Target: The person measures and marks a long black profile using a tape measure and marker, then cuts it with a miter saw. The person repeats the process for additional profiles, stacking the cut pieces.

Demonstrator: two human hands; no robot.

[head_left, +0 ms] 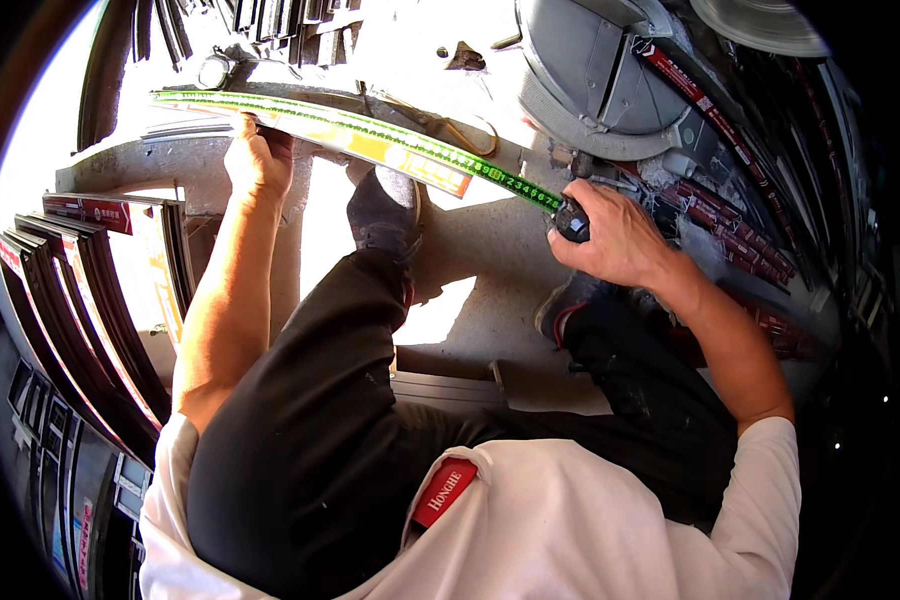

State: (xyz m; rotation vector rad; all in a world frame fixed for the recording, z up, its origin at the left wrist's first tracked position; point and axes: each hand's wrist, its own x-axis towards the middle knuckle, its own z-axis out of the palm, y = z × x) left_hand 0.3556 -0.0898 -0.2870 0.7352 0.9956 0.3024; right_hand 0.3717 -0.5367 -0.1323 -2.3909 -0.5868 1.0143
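Observation:
A green tape measure blade (400,138) stretches from upper left down to the right, along a flat bar with an orange-and-white face (370,146). In my right hand (615,235) is the dark tape measure case (572,219), fingers wrapped round it. My left hand (258,160) is closed on the bar near its left end, just below the blade. The bar's right end stops short of the case, with bare blade between them. The blade's far left tip is washed out by glare.
A grey round-based machine (605,70) stands at the upper right, with dark labelled profiles (730,235) beside it. Dark strips (90,310) stand stacked at the left. Scissors (470,135) lie beyond the blade. More strips (290,25) lie at the top.

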